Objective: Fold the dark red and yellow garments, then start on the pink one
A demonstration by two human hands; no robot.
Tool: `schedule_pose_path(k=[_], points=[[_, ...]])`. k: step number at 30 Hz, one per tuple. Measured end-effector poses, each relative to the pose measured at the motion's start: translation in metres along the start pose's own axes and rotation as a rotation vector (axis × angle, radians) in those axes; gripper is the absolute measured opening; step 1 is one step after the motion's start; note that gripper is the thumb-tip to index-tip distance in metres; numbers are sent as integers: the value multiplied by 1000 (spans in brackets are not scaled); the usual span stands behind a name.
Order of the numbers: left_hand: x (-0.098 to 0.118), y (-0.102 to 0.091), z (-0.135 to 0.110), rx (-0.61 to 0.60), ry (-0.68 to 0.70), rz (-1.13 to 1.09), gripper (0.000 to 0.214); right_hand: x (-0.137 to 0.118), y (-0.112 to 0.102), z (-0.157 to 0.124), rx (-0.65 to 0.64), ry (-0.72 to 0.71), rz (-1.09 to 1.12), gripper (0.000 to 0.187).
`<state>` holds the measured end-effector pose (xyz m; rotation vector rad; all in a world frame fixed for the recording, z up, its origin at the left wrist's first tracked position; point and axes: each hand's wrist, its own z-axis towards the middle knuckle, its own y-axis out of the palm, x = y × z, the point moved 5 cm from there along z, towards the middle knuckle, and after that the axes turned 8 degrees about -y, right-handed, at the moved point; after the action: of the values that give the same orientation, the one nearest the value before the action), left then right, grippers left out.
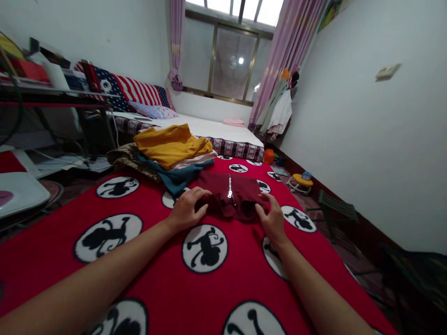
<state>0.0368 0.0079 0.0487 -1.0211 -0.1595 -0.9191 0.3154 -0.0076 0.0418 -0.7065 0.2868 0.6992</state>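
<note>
Far to our left a cluttered shelf and a white ironing board stand well apart from the work. Nearer, a pile of clothes, mustard on top of teal, sits on the red blanket, just beside the dark red garment and touching its far left corner, so it crowds that side.

Our left hand lies flat with fingers spread on the garment's left edge, pressing the fold down so it keeps its shape. The garment, folded small with a silvery strip up its middle, rests in the middle of the blanket between both hands.

Our right hand pinches the right edge, thumb over cloth, holding that side square. Beyond lie a bed, hanging clothes and a toy on the floor.
</note>
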Motion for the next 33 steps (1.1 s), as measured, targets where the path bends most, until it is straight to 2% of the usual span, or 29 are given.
schedule_pose_path(k=[2,4,5,6,8,10,13,15,16,18,21,23,25,27,29,33], points=[[6,0,1,25,-11,-52,49,-10,7,1,-76,-67,-4,44],[10,5,-2,-63,13,-35,36,-16,15,-3,-218,-118,20,31],[11,8,-4,-124,32,4,27,-17,18,-7,-273,-125,27,29],[12,11,-6,-180,45,51,30,-17,18,-9,-302,-116,26,37],[14,10,-8,-228,25,132,47,-14,13,-9,-273,-53,4,51],[17,4,-2,-188,-46,139,49,-12,7,-1,-189,32,-33,55],[26,-1,24,-24,-92,10,37,-16,7,27,-76,81,-98,49],[29,8,46,38,-62,-61,34,-21,18,47,-47,27,-96,37],[27,16,55,26,-61,-49,38,-23,27,54,-62,-11,-96,34],[13,40,68,-78,-147,84,49,-19,46,58,-160,-40,-162,40],[-20,67,68,-219,-385,350,65,8,67,45,-367,122,-391,48],[-32,73,63,-230,-450,425,70,25,68,33,-414,242,-499,49],[-36,69,59,-188,-494,447,70,32,61,28,-363,328,-570,51],[-37,57,54,-102,-595,473,68,32,52,26,-302,411,-625,57],[-36,42,50,-1,-681,520,66,29,47,26,-296,468,-659,64],[-30,28,46,70,-683,576,62,16,45,29,-342,454,-690,72]])
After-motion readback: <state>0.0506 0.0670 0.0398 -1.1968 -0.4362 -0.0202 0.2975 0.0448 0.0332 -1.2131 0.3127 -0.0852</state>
